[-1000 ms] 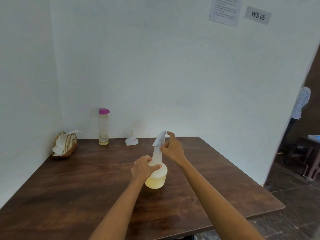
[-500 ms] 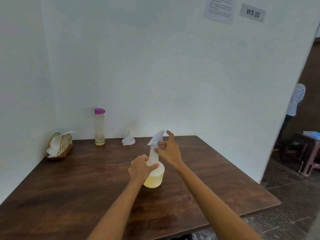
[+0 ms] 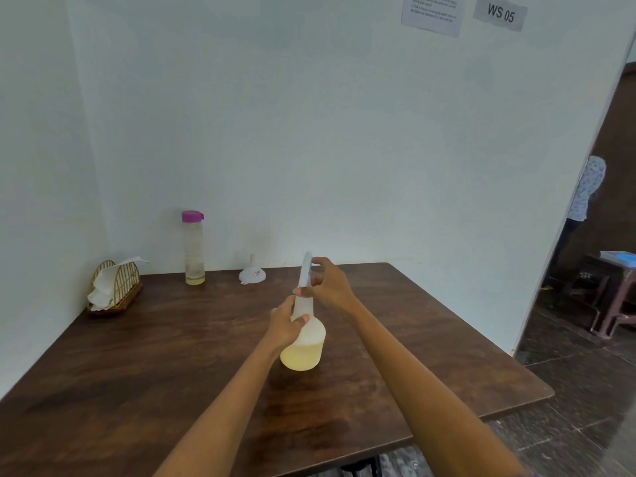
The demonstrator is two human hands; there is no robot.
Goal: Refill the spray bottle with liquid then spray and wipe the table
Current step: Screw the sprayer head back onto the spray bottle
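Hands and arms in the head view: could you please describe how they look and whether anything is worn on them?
Both forearms are bare right down to the bottom edge of the picture; no sleeve shows. The left hand and the right hand wear no gloves, and no watch, bracelet or ring can be seen on either. Both arms are slim and reach in from the lower edge.

Dark wooden table (image 3: 144, 366) against white walls, spray bottle (image 3: 304, 349) with pale yellow liquid upright at centre, purple-capped bottle (image 3: 193, 247) at 11 o'clock, white funnel (image 3: 252, 274) just right of it, wire napkin holder (image 3: 115, 285) at 10 o'clock.
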